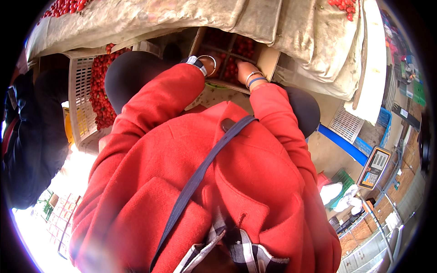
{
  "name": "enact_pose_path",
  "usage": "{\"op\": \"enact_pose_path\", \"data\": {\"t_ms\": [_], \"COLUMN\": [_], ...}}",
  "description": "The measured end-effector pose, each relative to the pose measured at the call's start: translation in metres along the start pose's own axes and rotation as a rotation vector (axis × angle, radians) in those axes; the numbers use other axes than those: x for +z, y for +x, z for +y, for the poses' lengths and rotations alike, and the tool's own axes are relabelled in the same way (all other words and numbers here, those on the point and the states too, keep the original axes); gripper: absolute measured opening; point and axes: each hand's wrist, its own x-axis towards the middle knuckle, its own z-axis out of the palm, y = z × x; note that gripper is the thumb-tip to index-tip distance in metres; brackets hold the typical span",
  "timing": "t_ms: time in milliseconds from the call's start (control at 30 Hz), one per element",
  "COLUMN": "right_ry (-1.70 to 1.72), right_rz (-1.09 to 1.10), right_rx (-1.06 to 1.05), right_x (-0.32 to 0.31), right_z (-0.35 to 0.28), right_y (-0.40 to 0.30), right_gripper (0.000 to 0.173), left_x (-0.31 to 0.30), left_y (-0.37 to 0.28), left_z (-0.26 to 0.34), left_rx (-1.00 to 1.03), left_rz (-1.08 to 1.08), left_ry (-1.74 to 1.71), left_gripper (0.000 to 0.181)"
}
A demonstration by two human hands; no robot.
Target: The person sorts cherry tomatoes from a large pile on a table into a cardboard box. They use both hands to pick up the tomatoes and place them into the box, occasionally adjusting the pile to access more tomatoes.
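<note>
A cardboard box point(268, 62) stands low before me, partly under the cloth-covered table edge. Dividers point(233, 42) split it into compartments that hold small red fruits point(244, 47), which look like cherries. My left hand point(209, 64), with a silver bangle at the wrist, reaches into the near left compartment; shadow hides its fingers. In the near right compartment, my right hand point(243, 70) rests against the fruits point(230, 70) beside the divider. Its fingertips are hidden, so I cannot tell whether either hand grips anything.
A white plastic crate point(82, 99) of red fruits point(102, 92) stands beside my left knee. Stained cloth point(307, 44) hangs over the table edge above the box. To the right are a blue bar point(343, 145), a scale display point(374, 168) and a blue crate point(384, 128). Another person's dark-clothed legs point(37, 136) are at left.
</note>
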Motion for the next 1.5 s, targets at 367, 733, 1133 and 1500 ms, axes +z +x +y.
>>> {"op": "enact_pose_path", "data": {"t_ms": [367, 733, 1133, 1500], "right_ry": [0.095, 0.160, 0.041, 0.035], "right_rz": [0.073, 0.238, -0.068, -0.150], "right_rx": [0.002, -0.185, -0.116, -0.082], "right_x": [0.006, 0.026, 0.015, 0.010], "right_z": [0.003, 0.003, -0.011, -0.023], "right_y": [0.019, 0.009, 0.004, 0.002], "right_gripper": [0.038, 0.050, 0.062, 0.050], "left_x": [-0.037, -0.102, -0.050, -0.042], "left_y": [-0.028, -0.068, -0.036, -0.029], "left_z": [0.017, 0.051, 0.027, 0.027], "left_rx": [0.067, -0.202, -0.005, -0.050], "left_rz": [0.068, -0.028, -0.029, -0.057], "left_ry": [-0.209, 0.138, -0.128, -0.227], "left_gripper": [0.058, 0.049, 0.067, 0.062]}}
